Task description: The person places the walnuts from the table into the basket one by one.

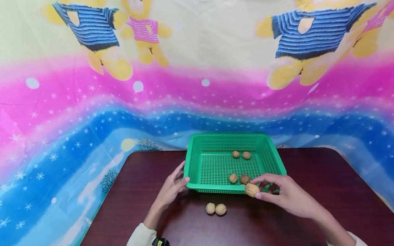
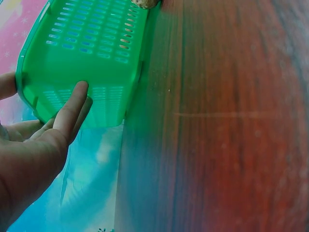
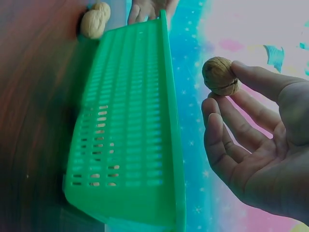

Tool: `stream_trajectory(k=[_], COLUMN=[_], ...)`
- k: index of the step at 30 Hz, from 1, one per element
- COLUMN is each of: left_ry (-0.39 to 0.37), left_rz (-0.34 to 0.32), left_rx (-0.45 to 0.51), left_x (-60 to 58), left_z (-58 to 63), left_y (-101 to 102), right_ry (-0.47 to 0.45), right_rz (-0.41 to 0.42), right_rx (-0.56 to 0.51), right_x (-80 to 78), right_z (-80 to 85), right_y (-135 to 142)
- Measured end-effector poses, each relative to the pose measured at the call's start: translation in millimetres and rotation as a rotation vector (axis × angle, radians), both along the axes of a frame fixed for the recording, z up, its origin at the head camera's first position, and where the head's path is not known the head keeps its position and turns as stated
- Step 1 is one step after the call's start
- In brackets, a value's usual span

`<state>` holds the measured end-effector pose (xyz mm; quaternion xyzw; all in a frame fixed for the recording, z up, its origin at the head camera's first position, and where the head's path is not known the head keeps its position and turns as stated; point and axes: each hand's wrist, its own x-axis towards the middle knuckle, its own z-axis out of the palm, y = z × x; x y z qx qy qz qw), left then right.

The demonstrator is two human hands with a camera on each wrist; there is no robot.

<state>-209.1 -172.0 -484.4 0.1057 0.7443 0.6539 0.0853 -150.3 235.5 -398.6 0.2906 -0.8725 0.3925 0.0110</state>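
A green plastic basket (image 1: 227, 187) with slotted walls stands on the dark table. My left hand (image 1: 172, 188) holds its left side near the front corner, thumb at the rim and fingers against the outer wall (image 2: 104, 72). Between the thumb and fingertips of my right hand (image 1: 286, 194) is a walnut (image 1: 252, 190), held above the basket's front rim toward the right. In the right wrist view this walnut (image 3: 220, 76) is clear of the basket wall. Several walnuts (image 1: 233, 178) lie inside the basket, some by the front wall and a pair (image 1: 241, 154) at the back.
Two walnuts (image 1: 216, 208) lie side by side on the table (image 1: 138, 205) in front of the basket. A patterned cloth (image 1: 203, 102) with bears and snowflakes hangs just behind the table's back edge, close to the basket.
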Motion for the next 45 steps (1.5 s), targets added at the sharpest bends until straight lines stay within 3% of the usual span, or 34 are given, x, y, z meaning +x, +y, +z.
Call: stream_trajectory(k=[10, 15, 23, 31, 45], left_ry=[0.002, 0.002, 0.003, 0.003, 0.006], left_rz=[0.006, 0.011, 0.008, 0.004, -0.005], left_rx=[-0.001, -0.001, -0.001, 0.006, 0.005], left_x=[0.4, 0.3, 0.4, -0.8, -1.4], left_z=[0.5, 0.2, -0.9, -1.3, -2.7], left_y=[0.7, 0.5, -0.7, -1.1, -1.7], right_ry=[-0.054, -0.122, -0.109, -0.074, -0.025], right_rz=[-0.096, -0.099, -0.163, -0.229, -0.266], right_rx=[0.021, 0.008, 0.061, 0.093, 0.111], right_x=[-29.4, -49.2, -72.3, -74.6, -73.3], right_z=[-4.0, -8.4, -19.8, -15.9, -19.1], right_y=[10.2, 14.2, 19.7, 27.6, 33.5])
